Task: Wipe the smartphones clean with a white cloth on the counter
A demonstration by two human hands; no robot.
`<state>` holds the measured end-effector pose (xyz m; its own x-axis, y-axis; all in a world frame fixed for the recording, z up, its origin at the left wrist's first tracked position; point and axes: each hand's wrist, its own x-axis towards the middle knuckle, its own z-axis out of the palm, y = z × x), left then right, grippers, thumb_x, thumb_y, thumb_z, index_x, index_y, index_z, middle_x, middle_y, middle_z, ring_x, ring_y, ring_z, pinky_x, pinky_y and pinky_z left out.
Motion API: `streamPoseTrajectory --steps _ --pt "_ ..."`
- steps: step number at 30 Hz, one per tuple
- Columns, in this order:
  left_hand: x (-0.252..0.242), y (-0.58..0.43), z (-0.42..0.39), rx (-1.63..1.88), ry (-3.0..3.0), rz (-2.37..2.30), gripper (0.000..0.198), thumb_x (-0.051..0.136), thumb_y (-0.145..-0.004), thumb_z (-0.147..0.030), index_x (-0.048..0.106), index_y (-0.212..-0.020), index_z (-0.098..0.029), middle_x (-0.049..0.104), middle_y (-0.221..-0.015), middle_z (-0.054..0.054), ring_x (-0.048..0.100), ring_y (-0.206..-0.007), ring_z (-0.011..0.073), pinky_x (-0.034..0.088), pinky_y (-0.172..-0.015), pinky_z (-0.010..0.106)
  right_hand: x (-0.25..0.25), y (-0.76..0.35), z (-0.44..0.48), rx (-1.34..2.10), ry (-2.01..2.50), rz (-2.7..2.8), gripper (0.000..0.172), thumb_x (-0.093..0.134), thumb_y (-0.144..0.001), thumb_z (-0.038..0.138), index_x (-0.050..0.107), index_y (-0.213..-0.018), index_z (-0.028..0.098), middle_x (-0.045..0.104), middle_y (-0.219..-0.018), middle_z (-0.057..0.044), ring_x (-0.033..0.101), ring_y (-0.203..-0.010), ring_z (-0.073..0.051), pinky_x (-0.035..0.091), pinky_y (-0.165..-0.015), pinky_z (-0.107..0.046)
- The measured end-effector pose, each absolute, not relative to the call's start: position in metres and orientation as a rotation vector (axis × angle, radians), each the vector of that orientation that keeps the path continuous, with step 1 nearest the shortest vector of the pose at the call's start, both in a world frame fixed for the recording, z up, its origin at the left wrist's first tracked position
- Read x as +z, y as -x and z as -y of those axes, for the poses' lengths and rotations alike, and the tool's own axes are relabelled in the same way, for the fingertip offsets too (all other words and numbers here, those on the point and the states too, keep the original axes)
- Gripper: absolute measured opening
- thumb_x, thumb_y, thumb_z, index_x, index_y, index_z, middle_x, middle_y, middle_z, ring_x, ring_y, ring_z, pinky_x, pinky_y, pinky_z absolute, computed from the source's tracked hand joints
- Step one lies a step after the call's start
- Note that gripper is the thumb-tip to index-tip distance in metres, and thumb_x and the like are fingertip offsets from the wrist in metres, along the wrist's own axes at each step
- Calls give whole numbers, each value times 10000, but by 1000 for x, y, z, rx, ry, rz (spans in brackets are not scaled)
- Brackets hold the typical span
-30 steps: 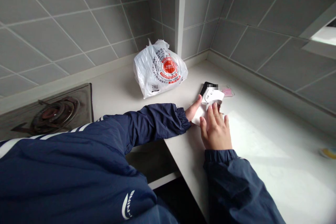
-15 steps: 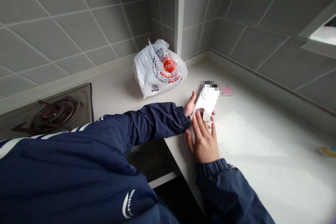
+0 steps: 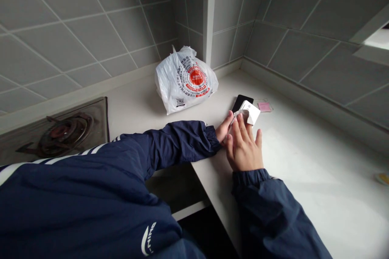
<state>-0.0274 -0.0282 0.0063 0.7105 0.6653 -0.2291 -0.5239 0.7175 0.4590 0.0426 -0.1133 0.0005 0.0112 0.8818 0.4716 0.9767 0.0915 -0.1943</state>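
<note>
My left hand (image 3: 224, 128), thumb up, grips the near left side of a white phone (image 3: 251, 111) with round lenses on its back; most of its fingers are hidden beneath. Across the phone's lower part lies a grey-brown cloth (image 3: 242, 115) with a zigzag edge. The fingers of my right hand (image 3: 245, 147) are stretched out and spread, pressing the cloth against the phone. A flat black rectangular thing (image 3: 242, 100) shows just behind the phone; whether they touch cannot be told.
A clear case with a pink insert (image 3: 264, 107) lies right of the phone on the white counter (image 3: 291, 158). A white printed plastic bag (image 3: 185, 79) stands at the back near the corner. A gas burner (image 3: 62, 131) is at left, and a yellow item (image 3: 383, 179) at the right edge.
Both hands, the phone and the cloth have shifted away and slightly right. The cloth sits further up the phone, and the black thing behind it shows more plainly.
</note>
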Motion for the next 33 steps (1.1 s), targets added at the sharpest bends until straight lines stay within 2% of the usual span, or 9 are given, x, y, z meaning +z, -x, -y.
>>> streamPoseTrajectory --steps 3,6,8,11,15,18,23,29,33 --pt "6 26 29 755 -365 -372 692 171 -1064 -515 649 -1308 -77 717 -1179 169 656 -1196 204 333 -1168 297 3 -41 107 -275 1832 1882 574 343 -1022 337 358 -1569 161 318 -1651 -84 361 -1490 -324 255 -1204 -616" --pt "10 31 29 601 -355 -432 842 113 -1023 -631 622 -1349 -45 720 -1145 207 681 -1136 266 394 -1123 378 -1 -37 111 -298 1805 1885 545 363 -1020 315 415 -1535 147 349 -1636 -85 400 -1469 -317 276 -1205 -583" --pt "12 35 30 522 -369 -437 940 60 -986 -695 637 -1320 -31 726 -1099 223 703 -1047 288 446 -1056 408 -5 -35 119 -317 1752 1914 533 391 -1009 290 442 -1515 132 373 -1624 -96 432 -1449 -312 289 -1206 -553" --pt "11 39 28 487 -427 -399 994 -12 -966 -700 647 -1291 -31 733 -1025 214 712 -871 257 489 -963 389 -13 -33 131 -347 1663 1937 566 438 -995 267 397 -1541 124 388 -1612 -126 449 -1443 -300 285 -1217 -519" --pt "9 39 19 447 -544 -395 1136 -122 -894 -754 614 -1292 15 717 -870 212 617 -602 214 511 -798 405 -22 -30 146 -373 1626 1938 666 501 -983 267 278 -1599 149 435 -1585 -131 453 -1445 -304 275 -1222 -506" --pt "13 39 13 352 -552 -429 1182 -192 -858 -753 561 -1344 17 706 -869 223 627 -646 243 506 -765 433 -27 -27 152 -374 1619 1931 682 533 -972 263 285 -1599 164 459 -1570 -115 476 -1430 -298 272 -1226 -488" --pt "15 37 11 404 -509 -472 1115 -139 -892 -738 563 -1326 13 699 -950 256 687 -862 327 492 -885 493 -30 -37 152 -434 1549 1933 591 578 -936 224 450 -1511 174 521 -1521 -101 557 -1361 -280 306 -1217 -463" --pt "6 33 14 631 -393 -486 953 57 -954 -720 568 -1329 -8 716 -934 211 694 -874 295 446 -985 425 -33 -55 147 -548 1587 1757 505 661 -899 249 578 -1395 200 631 -1417 -92 546 -1375 -292 339 -1197 -460" --pt "8 36 9 533 -428 -436 1048 -33 -919 -743 562 -1310 26 713 -962 259 700 -887 324 444 -972 466 -29 -49 149 -499 1567 1778 505 646 -902 251 578 -1395 169 616 -1431 -116 526 -1391 -304 352 -1187 -450"
